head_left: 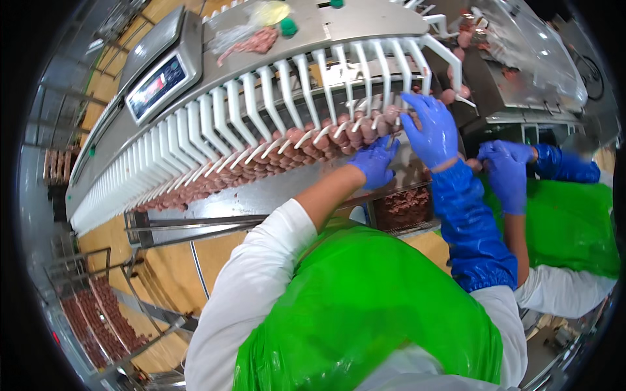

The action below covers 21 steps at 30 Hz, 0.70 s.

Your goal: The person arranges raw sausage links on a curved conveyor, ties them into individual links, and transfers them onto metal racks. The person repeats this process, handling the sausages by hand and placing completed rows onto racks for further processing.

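Note:
Short pink-brown sausage links (306, 144) hang in a dense row from a line of white hooks (251, 107). At the right end of this row, my left hand (375, 164), in a blue glove, is beneath the links with its fingers apart; its fingertips are close to the lowest links. My right hand (432, 133), also blue-gloved and with a blue sleeve, is raised beside the last filled hooks. Its fingers are spread, the fingertips near a link (391, 115) at the end of the row. Whether they touch it I cannot tell.
To my right, a co-worker's gloved hands (508, 166) are close to my right arm. A scale (160, 85) and scraps of casing (251, 42) lie on the steel machine top. A bin of dark meat (404, 207) sits below my hands. A rack of sausages (101, 319) stands lower left.

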Each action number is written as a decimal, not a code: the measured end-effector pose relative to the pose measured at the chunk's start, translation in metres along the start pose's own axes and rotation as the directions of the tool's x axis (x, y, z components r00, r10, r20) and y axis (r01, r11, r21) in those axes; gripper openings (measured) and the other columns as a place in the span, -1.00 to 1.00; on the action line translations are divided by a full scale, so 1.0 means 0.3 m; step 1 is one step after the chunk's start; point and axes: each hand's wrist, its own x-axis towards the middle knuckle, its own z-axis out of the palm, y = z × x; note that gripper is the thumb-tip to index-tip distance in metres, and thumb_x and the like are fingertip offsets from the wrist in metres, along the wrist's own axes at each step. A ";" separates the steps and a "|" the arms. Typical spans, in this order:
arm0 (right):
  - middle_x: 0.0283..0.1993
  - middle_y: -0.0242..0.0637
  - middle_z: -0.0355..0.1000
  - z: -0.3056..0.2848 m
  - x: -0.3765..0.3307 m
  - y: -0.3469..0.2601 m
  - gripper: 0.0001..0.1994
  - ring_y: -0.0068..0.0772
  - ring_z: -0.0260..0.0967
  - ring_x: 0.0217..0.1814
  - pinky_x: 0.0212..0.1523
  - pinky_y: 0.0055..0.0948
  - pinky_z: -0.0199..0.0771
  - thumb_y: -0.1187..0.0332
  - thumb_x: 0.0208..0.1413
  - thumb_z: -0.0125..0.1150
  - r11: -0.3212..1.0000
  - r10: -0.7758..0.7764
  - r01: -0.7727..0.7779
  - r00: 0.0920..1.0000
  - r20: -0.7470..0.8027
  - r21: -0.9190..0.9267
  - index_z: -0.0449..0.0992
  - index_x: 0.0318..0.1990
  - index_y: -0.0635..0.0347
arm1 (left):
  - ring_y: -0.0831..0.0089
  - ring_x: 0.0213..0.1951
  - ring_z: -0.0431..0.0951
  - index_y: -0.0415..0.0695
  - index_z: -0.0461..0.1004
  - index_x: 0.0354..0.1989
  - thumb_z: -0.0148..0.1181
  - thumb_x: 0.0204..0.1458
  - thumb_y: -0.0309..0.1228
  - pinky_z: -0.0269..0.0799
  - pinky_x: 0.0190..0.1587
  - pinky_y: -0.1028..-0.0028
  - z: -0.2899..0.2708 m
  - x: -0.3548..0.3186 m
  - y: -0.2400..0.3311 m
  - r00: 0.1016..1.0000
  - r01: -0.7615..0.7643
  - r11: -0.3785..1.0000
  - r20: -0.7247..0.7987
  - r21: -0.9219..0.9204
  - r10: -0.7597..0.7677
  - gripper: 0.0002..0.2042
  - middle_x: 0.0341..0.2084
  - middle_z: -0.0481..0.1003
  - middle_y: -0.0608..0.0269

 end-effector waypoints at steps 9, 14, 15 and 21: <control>-0.01 -0.14 0.44 0.470 -0.215 -0.280 -0.69 -0.19 0.40 0.01 0.07 -0.30 0.33 0.43 0.14 0.07 0.601 -0.112 -0.214 0.932 0.346 0.770 0.44 0.05 0.26 | 0.10 0.01 0.46 -0.12 0.40 0.09 -0.02 0.14 -0.26 0.33 0.10 0.26 -0.004 -0.591 -0.226 0.923 0.378 0.803 0.124 -0.461 -0.363 -0.63 -0.03 0.44 -0.05; -0.10 -0.08 0.45 0.767 -0.129 -0.350 -0.76 -0.17 0.41 -0.07 -0.03 -0.27 0.36 0.44 0.21 -0.08 0.705 -0.125 -0.181 0.920 0.371 0.686 0.45 -0.05 0.27 | 0.03 0.00 0.44 -0.06 0.37 0.13 -0.05 0.16 -0.22 0.33 0.09 0.24 -0.108 -0.783 -0.222 0.929 0.365 0.902 0.026 -0.230 -0.370 -0.61 0.00 0.42 -0.08; -0.14 -0.06 0.45 0.773 -0.145 -0.384 -0.77 -0.13 0.41 -0.10 -0.05 -0.25 0.37 0.44 0.21 -0.09 0.711 -0.148 -0.109 0.943 0.299 0.695 0.46 -0.07 0.27 | 0.02 -0.01 0.44 -0.05 0.36 0.14 -0.05 0.16 -0.22 0.33 0.09 0.24 -0.125 -0.846 -0.212 0.915 0.396 0.893 0.012 -0.215 -0.403 -0.61 0.00 0.42 -0.08; -0.25 -0.01 0.44 0.804 -0.229 -0.325 -0.78 -0.01 0.38 -0.22 -0.17 -0.18 0.38 0.37 0.18 -0.05 0.749 -0.146 -0.151 0.912 0.383 0.645 0.48 -0.16 0.26 | 0.16 0.07 0.42 -0.09 0.37 0.14 -0.02 0.16 -0.23 0.29 0.14 0.29 -0.166 -1.192 -0.299 0.703 0.604 0.662 -0.096 -0.445 -0.705 -0.60 0.01 0.43 0.02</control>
